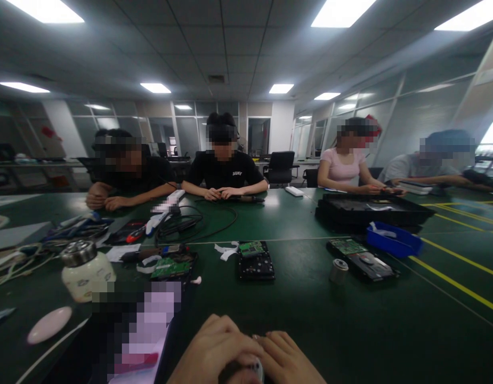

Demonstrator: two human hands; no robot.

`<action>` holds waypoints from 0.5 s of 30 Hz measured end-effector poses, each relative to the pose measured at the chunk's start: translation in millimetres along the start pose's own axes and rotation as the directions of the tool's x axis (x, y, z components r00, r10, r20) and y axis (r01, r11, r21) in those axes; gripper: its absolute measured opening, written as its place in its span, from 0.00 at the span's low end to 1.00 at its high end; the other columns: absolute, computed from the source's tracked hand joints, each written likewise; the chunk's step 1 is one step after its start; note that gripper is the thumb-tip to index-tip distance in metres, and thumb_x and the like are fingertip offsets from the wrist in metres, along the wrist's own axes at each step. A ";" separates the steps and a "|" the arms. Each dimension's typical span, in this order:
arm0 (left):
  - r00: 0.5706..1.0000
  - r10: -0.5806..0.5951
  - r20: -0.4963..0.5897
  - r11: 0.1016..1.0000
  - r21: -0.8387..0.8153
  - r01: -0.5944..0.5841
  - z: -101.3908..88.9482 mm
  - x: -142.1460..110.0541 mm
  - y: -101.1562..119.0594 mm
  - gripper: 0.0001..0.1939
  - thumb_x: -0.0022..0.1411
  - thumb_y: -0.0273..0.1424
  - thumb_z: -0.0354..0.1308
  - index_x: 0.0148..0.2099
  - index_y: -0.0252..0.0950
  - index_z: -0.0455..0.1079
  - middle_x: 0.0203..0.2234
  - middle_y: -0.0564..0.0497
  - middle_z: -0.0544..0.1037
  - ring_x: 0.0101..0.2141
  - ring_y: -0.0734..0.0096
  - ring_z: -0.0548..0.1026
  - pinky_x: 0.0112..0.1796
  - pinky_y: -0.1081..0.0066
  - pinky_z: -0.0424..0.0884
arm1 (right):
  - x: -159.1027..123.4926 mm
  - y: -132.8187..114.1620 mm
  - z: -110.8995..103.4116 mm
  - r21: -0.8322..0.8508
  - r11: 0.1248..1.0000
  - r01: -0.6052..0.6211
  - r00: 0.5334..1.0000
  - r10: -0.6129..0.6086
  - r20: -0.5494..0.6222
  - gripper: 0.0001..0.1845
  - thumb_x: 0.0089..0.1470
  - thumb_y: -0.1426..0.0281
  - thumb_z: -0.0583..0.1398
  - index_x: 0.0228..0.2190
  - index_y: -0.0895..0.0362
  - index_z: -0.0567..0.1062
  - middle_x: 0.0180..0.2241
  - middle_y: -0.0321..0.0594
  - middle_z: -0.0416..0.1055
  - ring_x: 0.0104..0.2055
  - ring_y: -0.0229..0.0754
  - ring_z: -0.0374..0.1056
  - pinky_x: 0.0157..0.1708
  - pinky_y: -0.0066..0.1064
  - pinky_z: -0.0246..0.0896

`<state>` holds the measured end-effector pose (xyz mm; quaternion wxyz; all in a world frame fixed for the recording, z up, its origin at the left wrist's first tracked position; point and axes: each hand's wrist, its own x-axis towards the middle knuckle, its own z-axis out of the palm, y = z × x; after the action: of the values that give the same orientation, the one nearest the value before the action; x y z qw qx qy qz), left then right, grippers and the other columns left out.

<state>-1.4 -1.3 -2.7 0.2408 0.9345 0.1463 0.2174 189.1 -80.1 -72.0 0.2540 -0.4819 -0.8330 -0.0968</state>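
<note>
At the bottom edge my left hand (216, 349) is closed, its fingers curled around a small round part (257, 369) with a grey metal end; most of the part is hidden. My right hand (288, 358) lies close against it, knuckles up and fingers bent; whatever is under them is hidden. Beyond my hands lies a black hard drive (256, 269) with a green circuit board (252, 249) on top and a torn white strip (227, 250) beside it. A second opened drive (372, 264) and a metal cylinder (339, 271) stand farther right.
To the left are a black box (86, 341), a cream bottle (84, 272), a pink oval object (49, 324), cables and another green board (170, 268). A blue bin (394, 240) and black tray (370, 210) sit at right. Several people sit across the table (310, 320).
</note>
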 end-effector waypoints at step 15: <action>0.977 -0.196 0.079 0.978 -0.059 0.201 -18.7 6.3 10.6 0.20 0.50 0.24 0.70 0.45 0.43 0.75 0.30 0.55 0.81 0.39 0.60 0.74 0.41 0.62 0.67 | -4.1 0.3 13.6 0.023 0.999 -0.035 0.996 0.037 -0.087 0.17 0.65 0.56 0.50 0.37 0.54 0.71 0.35 0.35 0.75 0.34 0.40 0.68 0.37 0.32 0.61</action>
<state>-3.1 -0.6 19.6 0.2973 0.9141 0.2226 0.1630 186.5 -77.5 -85.7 0.2970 -0.4896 -0.8132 -0.1041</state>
